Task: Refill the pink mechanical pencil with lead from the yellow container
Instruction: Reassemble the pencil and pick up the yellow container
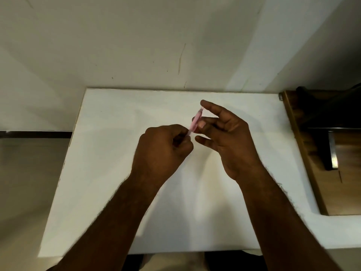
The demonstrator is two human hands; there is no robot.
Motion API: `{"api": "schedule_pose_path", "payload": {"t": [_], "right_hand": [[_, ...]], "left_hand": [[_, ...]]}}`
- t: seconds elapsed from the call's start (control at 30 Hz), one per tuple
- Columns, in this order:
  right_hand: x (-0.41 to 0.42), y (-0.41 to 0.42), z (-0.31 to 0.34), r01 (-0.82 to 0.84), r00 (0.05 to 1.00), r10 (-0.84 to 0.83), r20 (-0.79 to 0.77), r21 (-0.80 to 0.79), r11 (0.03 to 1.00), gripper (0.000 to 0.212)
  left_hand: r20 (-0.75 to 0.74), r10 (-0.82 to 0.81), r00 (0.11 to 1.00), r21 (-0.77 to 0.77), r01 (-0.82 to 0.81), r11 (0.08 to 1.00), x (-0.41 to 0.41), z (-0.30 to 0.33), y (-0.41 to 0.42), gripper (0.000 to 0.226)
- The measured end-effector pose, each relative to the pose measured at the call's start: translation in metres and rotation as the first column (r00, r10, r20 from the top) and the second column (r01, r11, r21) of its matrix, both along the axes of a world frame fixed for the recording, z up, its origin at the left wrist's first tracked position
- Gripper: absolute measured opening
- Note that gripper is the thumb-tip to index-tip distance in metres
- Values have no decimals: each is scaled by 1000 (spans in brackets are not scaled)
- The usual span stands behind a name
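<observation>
The pink mechanical pencil (pixel 196 121) is held tilted above the white table (pixel 109 173), its upper end pointing up and to the right. My left hand (pixel 162 151) is closed around its lower end. My right hand (pixel 224 137) pinches the pencil's upper part between thumb and fingers, with the index finger stretched over the top end. The other fingers of that hand are spread. The yellow container is nowhere in view; whether a hand hides it, I cannot tell.
A pale wall (pixel 136 45) rises right behind the table's far edge. A brown wooden piece of furniture (pixel 312 153) stands against the table's right side. Grey floor (pixel 25 173) lies to the left.
</observation>
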State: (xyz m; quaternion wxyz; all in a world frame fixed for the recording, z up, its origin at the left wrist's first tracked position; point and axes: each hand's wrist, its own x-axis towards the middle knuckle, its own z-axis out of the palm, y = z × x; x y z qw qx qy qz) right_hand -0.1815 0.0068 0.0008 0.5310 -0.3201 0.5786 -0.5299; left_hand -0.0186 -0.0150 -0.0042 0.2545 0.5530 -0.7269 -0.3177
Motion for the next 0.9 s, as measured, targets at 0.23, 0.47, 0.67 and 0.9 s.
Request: {"api": "schedule_pose_path", "payload": {"t": [0.23,0.47,0.67,0.9], "right_hand": [[1,-2,-7,78,986,-71,-149,42,996,35],[4,2,-31,50,580,110,-807,170,984,29],[7,1,-43,-3,392,224,-892,242,970,25],[26,4,-29,-128,365,139,-921,98,987,24]], "left_hand": [[-47,-63,997,53,66,996,6,-6,-5,25],[112,207,972,-9,-207,978,29,-12,-21,12],[212,195,958,61,-212,975,35,-17,-22,7],[209,203,957,103,-228,968,40,-17,-24,4]]}}
